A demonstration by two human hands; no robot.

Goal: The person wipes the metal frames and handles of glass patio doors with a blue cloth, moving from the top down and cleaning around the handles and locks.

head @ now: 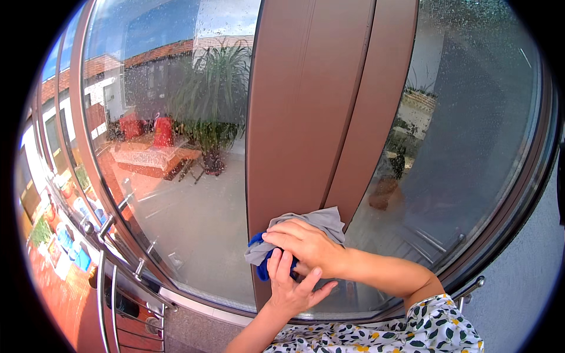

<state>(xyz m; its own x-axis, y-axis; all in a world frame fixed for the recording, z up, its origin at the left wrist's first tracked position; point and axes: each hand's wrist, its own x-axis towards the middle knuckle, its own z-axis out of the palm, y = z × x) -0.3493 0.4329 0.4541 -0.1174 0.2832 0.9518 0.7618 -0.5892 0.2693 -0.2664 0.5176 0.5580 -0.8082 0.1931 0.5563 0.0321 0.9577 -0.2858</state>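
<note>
My right hand [311,245] presses a bunched grey cloth [324,220] against the lower part of a brown metal door frame [304,123]. Part of the grey fabric hangs out left of the fingers. Just below, a blue cloth [263,268] is bunched under the grey one. My left hand [289,284] has two fingertips on the blue cloth, while its other visible fingers spread to the right. The two hands nearly meet, and the right palm is hidden. Water drops speckle the glass pane [207,198] on the left and the glass pane [468,132] on the right.
A bar handle [106,227] sticks out from the left door's frame. Metal railings [102,300] stand at the lower left, above red paving with blue containers [79,256]. A grey wall [512,282] rises on the right. A potted plant and a low table show in the left glass.
</note>
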